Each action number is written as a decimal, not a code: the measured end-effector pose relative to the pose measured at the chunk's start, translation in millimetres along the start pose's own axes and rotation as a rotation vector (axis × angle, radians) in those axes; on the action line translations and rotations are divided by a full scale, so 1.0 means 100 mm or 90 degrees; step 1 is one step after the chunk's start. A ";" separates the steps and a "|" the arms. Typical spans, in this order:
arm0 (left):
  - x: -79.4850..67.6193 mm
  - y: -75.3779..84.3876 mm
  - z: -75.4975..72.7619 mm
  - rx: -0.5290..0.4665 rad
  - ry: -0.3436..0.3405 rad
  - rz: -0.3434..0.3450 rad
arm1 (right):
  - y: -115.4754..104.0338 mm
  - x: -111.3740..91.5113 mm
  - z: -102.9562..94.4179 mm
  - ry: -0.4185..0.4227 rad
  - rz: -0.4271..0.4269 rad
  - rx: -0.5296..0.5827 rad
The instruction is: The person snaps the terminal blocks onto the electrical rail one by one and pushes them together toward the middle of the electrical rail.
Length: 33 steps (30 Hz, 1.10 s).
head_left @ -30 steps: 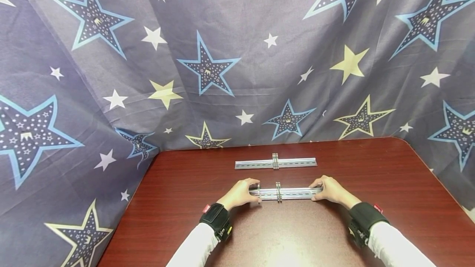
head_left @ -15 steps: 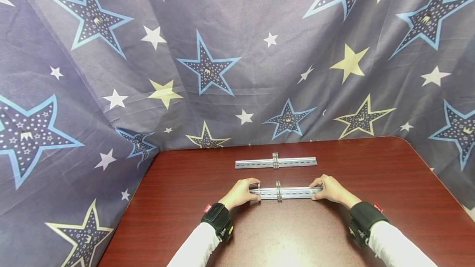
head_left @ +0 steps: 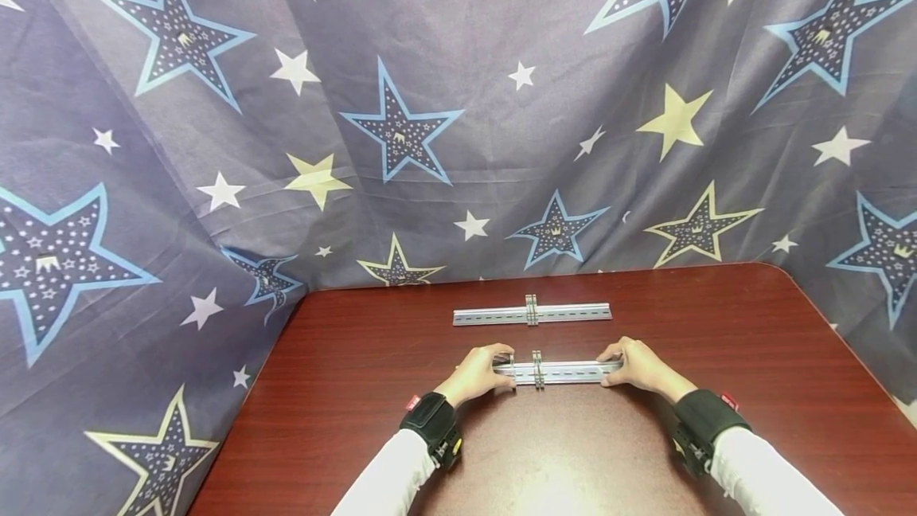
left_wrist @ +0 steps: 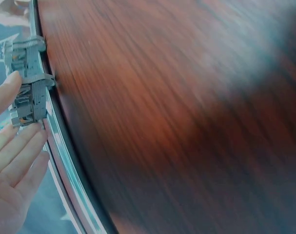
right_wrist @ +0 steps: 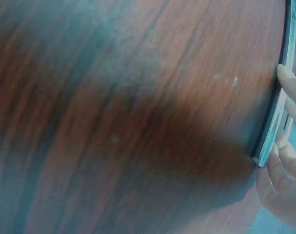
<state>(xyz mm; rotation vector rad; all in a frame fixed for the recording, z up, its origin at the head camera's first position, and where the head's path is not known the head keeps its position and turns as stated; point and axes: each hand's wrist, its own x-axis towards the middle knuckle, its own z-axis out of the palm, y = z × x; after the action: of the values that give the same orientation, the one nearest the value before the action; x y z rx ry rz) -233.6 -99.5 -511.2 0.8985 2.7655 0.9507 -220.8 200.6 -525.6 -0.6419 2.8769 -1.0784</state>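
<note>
A slotted metal DIN rail lies across the table with a slim terminal block clipped near its middle. My left hand grips another grey terminal block on the same rail, thumb on the near side and fingers beyond it. In the left wrist view a small gap parts the two blocks' upper bodies. The rail's left end is behind my left hand. At the other end, my right hand holds the rail between thumb and fingers; the rail's tip shows beside the fingers in the right wrist view.
Farther back lies a second DIN rail with terminal blocks grouped at its middle. The reddish-brown table reaches a star-patterned cloth hanging behind and to the sides. Glare shows on the near tabletop.
My left hand has moved a little to the right along the rail, bringing its terminal block closer to the middle one. The right hand and the rail stay in place.
</note>
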 end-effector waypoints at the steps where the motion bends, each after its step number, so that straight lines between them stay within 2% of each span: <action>1: 0.02 0.02 0.01 0.000 -0.003 0.000 | 0.00 0.00 0.00 0.001 0.000 -0.001; 13: 0.13 0.14 0.12 0.028 -0.003 0.010 | -0.01 0.00 -0.01 0.004 0.007 0.013; 22: 0.15 0.19 0.17 0.005 -0.001 -0.013 | -0.01 -0.01 0.00 0.007 -0.001 0.007; 33: 0.15 0.23 0.17 0.019 0.003 -0.017 | -0.01 -0.01 0.00 0.005 0.009 0.008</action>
<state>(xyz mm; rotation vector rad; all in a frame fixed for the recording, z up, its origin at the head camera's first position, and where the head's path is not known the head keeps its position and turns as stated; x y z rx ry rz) -230.0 -68.1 -509.7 0.8630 2.7949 0.9103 -219.0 200.2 -524.8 -0.6173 2.8740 -1.0993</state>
